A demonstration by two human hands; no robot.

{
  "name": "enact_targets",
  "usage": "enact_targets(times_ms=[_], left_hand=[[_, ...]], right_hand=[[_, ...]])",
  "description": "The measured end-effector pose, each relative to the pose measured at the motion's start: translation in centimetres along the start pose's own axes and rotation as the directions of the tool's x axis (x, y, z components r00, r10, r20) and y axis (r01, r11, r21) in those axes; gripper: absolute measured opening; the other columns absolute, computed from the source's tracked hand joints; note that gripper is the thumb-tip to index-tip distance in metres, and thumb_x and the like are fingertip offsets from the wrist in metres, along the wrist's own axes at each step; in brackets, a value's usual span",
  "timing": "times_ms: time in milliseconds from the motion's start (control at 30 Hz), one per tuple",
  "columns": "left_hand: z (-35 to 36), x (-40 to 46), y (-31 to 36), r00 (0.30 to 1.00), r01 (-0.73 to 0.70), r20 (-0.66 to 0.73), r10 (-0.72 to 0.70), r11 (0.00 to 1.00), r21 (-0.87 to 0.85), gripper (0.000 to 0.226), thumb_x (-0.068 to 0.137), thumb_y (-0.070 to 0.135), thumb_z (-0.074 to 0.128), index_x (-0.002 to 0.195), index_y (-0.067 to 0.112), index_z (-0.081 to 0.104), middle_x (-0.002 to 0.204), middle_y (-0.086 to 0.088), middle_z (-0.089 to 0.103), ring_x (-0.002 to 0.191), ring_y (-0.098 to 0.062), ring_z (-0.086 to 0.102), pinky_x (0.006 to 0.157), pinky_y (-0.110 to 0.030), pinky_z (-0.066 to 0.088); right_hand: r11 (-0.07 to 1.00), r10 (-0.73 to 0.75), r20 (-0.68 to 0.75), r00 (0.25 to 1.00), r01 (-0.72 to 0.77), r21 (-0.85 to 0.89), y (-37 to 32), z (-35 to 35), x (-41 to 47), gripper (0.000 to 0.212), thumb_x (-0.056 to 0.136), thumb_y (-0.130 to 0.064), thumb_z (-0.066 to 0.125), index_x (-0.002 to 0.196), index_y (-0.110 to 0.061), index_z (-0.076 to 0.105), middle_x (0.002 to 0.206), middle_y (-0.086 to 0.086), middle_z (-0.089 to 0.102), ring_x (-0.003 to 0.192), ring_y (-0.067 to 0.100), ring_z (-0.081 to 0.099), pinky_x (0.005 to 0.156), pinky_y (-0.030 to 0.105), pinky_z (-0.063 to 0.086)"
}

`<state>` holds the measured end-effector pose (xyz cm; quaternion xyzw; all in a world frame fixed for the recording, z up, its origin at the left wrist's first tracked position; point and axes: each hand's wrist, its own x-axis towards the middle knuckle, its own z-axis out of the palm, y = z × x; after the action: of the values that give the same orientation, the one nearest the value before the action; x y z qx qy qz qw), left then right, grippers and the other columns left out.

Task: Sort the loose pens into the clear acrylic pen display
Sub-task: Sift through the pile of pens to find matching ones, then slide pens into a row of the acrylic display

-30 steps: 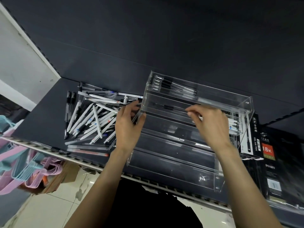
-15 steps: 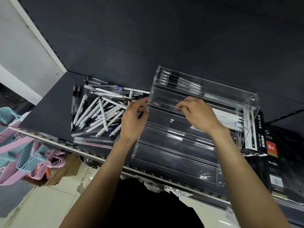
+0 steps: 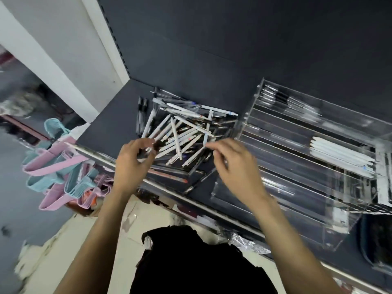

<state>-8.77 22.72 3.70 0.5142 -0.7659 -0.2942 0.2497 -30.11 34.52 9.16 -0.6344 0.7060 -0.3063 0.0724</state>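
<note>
I see the dark shelf carrying the clear acrylic pen display at right, tiers stepped so pens lie crosswise. Beside it the loose pens sprawl, mostly slanting toward the back right. My left hand pinches a pen end; my right hand reaches in, fingers curled, seemingly empty.

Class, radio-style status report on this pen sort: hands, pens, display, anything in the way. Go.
Left hand fingering pens at pile edge, grip unclear. Right hand over pile, pinch unclear. Display part-filled: dark pens top row, white pens lower. Nothing blocking.
</note>
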Motion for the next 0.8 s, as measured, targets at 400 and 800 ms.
enact_targets(times_ms=[400, 800], left_hand=[[-1.6, 4.2, -6.6, 0.885, -0.289, 0.457, 0.087, 0.873, 0.394, 0.042, 0.081, 0.035, 0.071, 0.120, 0.026, 0.059, 0.117, 0.002, 0.059, 0.102, -0.020, 0.048, 0.087, -0.029, 0.039], [0.1, 4.9, -6.6, 0.892, -0.303, 0.427, 0.145, 0.894, 0.329, 0.033, 0.081, 0.036, 0.072, 0.113, 0.026, 0.065, 0.118, 0.003, 0.057, 0.109, -0.018, 0.053, 0.090, -0.029, 0.045]], right_hand=[[0.932, 0.197, 0.430, 0.881, -0.032, -0.362, -2.4, 12.7, 0.5, 0.046, 0.085, -0.038, 0.064, 0.123, -0.015, 0.054, 0.116, 0.004, 0.057, 0.112, 0.023, 0.047, 0.098, 0.036, 0.042], [0.863, 0.267, 0.492, 0.829, 0.022, -0.504, -2.3, 13.4, 3.2, 0.039, 0.094, -0.018, 0.055, 0.128, -0.002, 0.046, 0.119, 0.011, 0.053, 0.110, 0.026, 0.047, 0.089, 0.033, 0.044]])
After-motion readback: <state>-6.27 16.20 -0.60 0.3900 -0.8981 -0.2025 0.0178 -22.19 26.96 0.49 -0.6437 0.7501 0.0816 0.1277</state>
